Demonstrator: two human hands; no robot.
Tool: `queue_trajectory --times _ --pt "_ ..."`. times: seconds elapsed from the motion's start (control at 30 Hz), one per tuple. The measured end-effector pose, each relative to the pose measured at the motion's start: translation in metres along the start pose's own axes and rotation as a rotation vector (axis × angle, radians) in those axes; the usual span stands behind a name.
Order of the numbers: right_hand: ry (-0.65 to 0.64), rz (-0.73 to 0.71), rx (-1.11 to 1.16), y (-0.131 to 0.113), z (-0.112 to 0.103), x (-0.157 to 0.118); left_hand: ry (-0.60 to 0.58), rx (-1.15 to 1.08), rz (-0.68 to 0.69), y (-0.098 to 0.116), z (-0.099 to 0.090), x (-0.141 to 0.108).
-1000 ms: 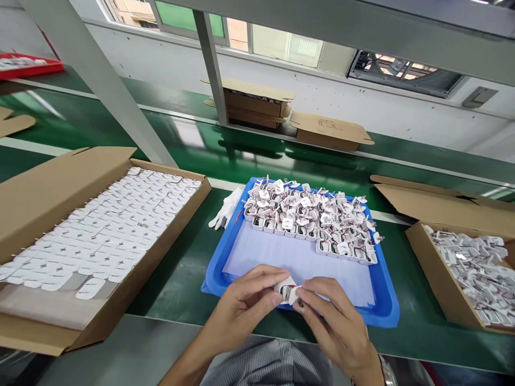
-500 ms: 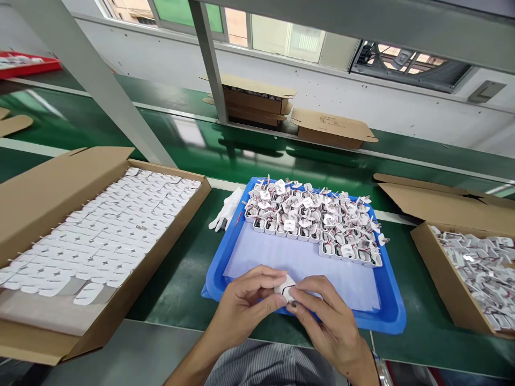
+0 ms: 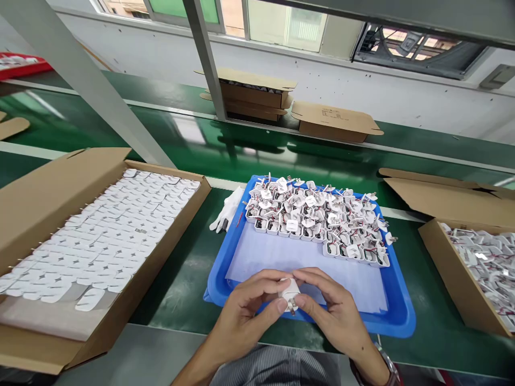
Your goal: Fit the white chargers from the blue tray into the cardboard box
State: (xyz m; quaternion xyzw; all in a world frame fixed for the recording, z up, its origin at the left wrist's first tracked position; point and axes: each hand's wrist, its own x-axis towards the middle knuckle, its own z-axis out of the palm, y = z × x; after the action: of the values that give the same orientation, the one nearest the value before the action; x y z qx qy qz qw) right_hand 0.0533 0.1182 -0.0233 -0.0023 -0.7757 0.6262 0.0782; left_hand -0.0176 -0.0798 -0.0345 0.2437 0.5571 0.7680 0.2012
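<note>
A white wall runs behind the glossy green tabletop, beneath windows with green and pale panes. A dark-framed fan sits at right. Grey posts rise at left and centre; light reflects off the tabletop's far part.

Left hand: is being held with fingers curled, thumb and index finger pinched
Right hand: is being held opposite, thumb and index finger similarly bent
Fingertips: are being held close together, left facing right
Left forearm: is being angled far and right
Right wrist: is being angled far and left
</note>
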Motion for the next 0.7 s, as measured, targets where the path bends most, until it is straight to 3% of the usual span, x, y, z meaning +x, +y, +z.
queue_trajectory --times 0.17,0.33,0.5,0.7 --pt "0.036 0.02 0.018 0.005 0.003 -0.002 -0.04 0.055 -0.007 0.0 -0.003 -0.001" --pt "0.034 -0.005 0.022 0.004 0.005 -0.004 0.031 0.087 -0.013 0.002 0.002 -0.001" --pt "-0.04 0.035 0.076 0.004 0.003 -0.004 0.064 0.136 -0.021 0.004 0.007 0.0" --pt "-0.044 0.102 0.12 0.005 0.003 -0.004 0.076 0.207 0.005 0.003 0.01 0.0"
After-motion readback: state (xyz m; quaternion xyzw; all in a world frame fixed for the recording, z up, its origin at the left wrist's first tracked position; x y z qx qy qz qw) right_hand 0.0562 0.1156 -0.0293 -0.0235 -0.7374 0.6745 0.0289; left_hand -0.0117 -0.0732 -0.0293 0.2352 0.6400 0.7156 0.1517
